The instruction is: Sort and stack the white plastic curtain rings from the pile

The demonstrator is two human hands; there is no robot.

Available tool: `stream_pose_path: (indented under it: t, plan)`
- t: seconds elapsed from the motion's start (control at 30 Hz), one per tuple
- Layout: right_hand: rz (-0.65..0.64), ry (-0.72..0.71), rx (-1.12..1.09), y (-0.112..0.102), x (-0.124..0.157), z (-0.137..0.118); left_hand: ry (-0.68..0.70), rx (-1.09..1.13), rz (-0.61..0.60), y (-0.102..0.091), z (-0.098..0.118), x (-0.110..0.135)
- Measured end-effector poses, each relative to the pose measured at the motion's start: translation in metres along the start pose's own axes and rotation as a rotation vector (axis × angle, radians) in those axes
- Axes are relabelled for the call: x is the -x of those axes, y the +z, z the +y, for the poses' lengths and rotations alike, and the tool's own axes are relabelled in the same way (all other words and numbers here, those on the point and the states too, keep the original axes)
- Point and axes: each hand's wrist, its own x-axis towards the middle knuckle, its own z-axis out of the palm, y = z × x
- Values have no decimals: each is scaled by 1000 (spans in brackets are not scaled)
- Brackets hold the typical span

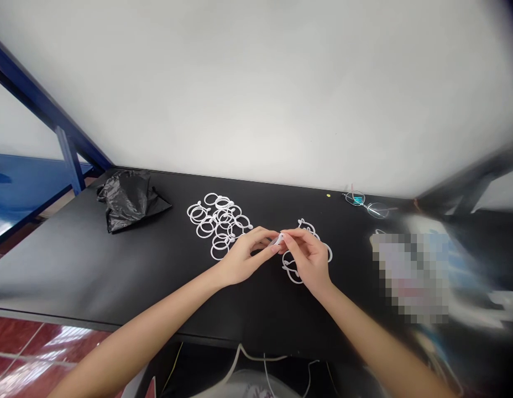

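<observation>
My left hand [246, 255] and my right hand [309, 258] meet over the middle of the black table. Between their fingertips they pinch a small white plastic ring [278, 239], seen nearly edge-on and partly covered by the fingers. Left of my hands lies a loose pile of similar white rings [223, 218] with small knobs on them. A smaller group of white rings [295, 275] rests under and around my right hand, which hides part of it.
A crumpled black plastic bag [130, 199] sits at the table's left. Eyeglasses [366, 205] lie near the wall at the right back, with a pixelated packet [409, 276] closer in. The black table [157, 276] meets a white wall.
</observation>
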Motion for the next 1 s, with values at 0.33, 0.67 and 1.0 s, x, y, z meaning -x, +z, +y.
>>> stream_pose_path:
  t: [0.33,0.67,1.0]
  plan:
    - [-49,10,-58,-3,-3,-3,-51,152,-11,-2,6,-2]
    - [13,36,-18,-9,-11,-4,116,-217,136,-9,-1,-3]
    - [79,-27,756,-64,-37,32,138,-1069,282,-39,-18,-8]
